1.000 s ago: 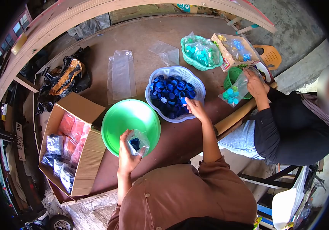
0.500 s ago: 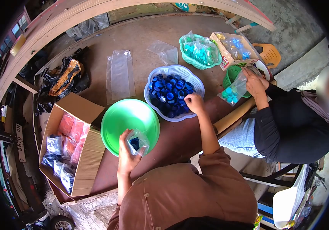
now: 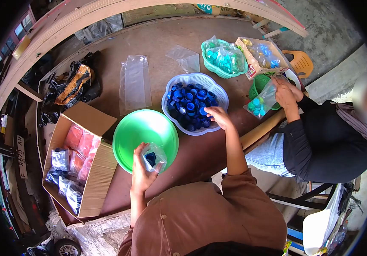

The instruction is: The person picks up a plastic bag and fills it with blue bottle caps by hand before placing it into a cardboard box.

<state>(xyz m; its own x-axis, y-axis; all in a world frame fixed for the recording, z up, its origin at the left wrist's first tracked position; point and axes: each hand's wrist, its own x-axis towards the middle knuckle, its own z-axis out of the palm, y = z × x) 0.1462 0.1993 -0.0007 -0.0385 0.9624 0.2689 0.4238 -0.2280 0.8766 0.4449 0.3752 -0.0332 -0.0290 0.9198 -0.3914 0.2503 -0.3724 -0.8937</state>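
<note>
My left hand (image 3: 141, 174) is closed round a small clear plastic bag (image 3: 157, 156), held upright over the near edge of the green basin (image 3: 125, 128). Dark blue caps (image 3: 150, 158) show inside the bag's mouth. Over the right side of the lavender plastic basket (image 3: 221, 94), my right hand (image 3: 220, 117) pinches a blue cap (image 3: 202, 111) at its fingertips. Many loose blue caps (image 3: 188, 97) fill that basket. The basin beneath the bag is a smooth, wide bowl.
A carton (image 3: 100, 179) of filled bags stands left. Flat clear bags (image 3: 134, 83) lie behind the basin. A turquoise basket (image 3: 219, 71) and a low box (image 3: 251, 66) stand at the back right. A co-worker (image 3: 328, 141) at right holds a bag of turquoise caps (image 3: 258, 104).
My right hand has turned and its fingertips have moved slightly left and down, now on a blue cap. My left hand and its bag stay almost still.
</note>
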